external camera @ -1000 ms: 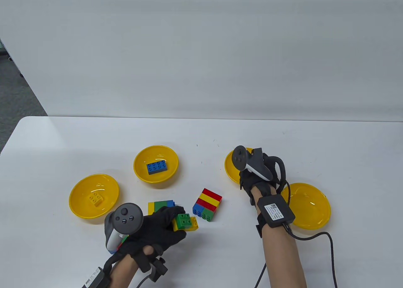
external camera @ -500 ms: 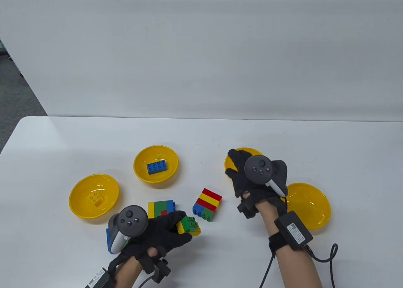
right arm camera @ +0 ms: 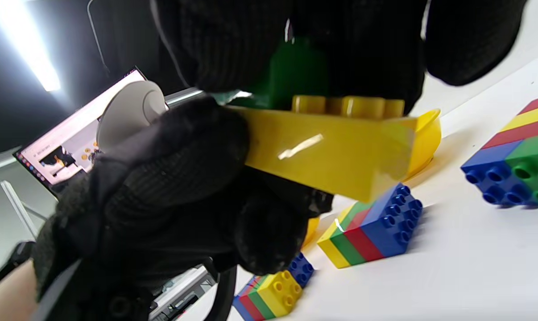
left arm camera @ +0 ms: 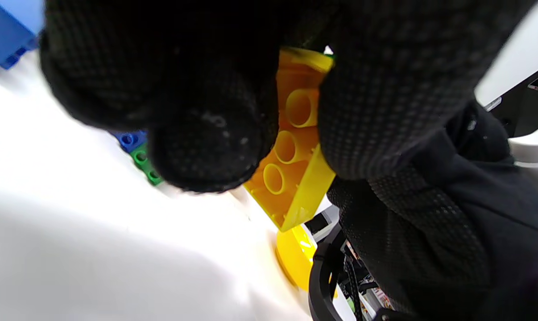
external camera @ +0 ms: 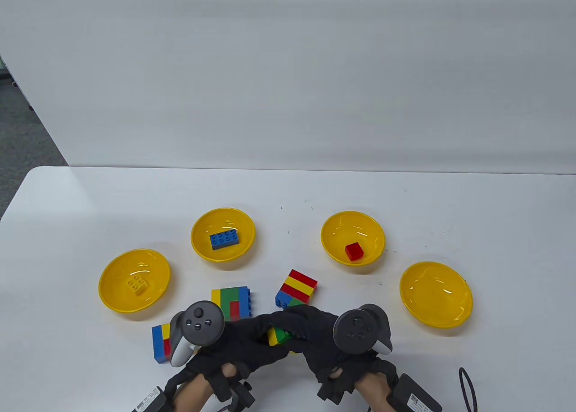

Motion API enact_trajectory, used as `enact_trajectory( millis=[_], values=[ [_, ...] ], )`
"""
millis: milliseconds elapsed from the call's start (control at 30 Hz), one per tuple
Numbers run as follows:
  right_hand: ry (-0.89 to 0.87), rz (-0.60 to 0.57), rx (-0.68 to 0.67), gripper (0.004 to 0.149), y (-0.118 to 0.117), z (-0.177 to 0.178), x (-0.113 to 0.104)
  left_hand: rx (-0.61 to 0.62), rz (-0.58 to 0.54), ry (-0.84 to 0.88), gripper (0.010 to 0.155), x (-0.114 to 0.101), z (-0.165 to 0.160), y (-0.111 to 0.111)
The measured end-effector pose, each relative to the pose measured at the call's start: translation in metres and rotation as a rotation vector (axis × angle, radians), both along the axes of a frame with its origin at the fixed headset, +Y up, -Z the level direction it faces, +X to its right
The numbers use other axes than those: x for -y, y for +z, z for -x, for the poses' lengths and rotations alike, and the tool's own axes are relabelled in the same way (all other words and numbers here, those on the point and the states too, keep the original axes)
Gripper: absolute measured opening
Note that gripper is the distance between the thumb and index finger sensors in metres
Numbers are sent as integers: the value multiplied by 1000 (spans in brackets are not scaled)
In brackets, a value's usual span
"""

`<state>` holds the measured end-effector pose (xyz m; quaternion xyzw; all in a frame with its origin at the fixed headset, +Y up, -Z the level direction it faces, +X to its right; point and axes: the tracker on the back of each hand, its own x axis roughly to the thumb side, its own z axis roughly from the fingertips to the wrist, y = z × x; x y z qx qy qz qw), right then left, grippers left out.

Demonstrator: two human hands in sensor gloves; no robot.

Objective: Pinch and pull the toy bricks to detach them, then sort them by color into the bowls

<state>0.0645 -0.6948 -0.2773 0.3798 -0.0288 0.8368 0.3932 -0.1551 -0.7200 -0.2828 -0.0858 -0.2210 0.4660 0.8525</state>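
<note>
Near the table's point(external camera: 67, 214) near edge, your left hand point(external camera: 245, 344) and right hand point(external camera: 315, 335) both grip the green-and-yellow block point(external camera: 280, 335). Open tabletop lies far beyond the bowls. Your right hand has come over from the far-right bowl point(external camera: 330, 232), which now shows a red brick point(external camera: 354, 251).

Table view: you look down from above and in front of the white table point(external camera: 90, 196), far enough to take in all four bowls.
Left wrist view: you sit very close, looking up at the underside of the yellow brick point(left arm camera: 291, 147).
Right wrist view: you sit low, close, facing across the table.
Shared: that yellow brick point(right arm camera: 340, 151) shows in both wrist views.
</note>
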Motion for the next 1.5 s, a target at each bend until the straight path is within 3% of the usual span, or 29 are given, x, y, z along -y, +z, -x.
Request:
enact_trajectory(
  millis=[100, 167, 267, 367, 467, 600, 667, 733, 900, 1033, 1233, 1367, 1500],
  values=[
    [40, -106, 68, 54, 7, 5, -2, 27, 9, 3, 67, 2, -4, -1],
    [40, -99, 74, 54, 8, 6, -5, 38, 34, 54, 67, 4, -3, -2],
    [-38, -21, 81, 53, 2, -1, -6, 66, 1, 42, 68, 1, -2, -1],
    [-192, 171, 52, 52, -9, -13, 3, 66, -18, 24, 68, -2, -4, 1],
    [-189, 111, 138, 52, -17, -31, -5, 57, -26, 31, 68, -5, -3, 1],
    [-55, -68, 430, 52, -33, -85, -28, 29, -35, 56, 68, -10, 6, 1],
    [23, -97, 566, 51, -38, -113, -30, 20, -32, 68, 68, -11, 9, 0],
    [206, -103, 753, 51, -43, -149, -24, 12, -25, 80, 68, -11, 11, -1],
    [701, -112, 938, 50, -50, -197, -4, 1, -22, 62, 68, -12, 12, -1],
    [750, -6, 939, 50, -55, -207, 13, -3, -14, 54, 68, -11, 12, -1],
    [818, -6, 926, 45, -60, -202, 19, -5, -10, 45, 68, -10, 12, -1],
    [723, -36, 948, 46, -56, -205, 9, -3, -12, 46, 68, -11, 13, -2],
    [575, -144, 976, 47, -46, -203, -13, -6, -12, 48, 68, -11, 13, -2]
  ],
)
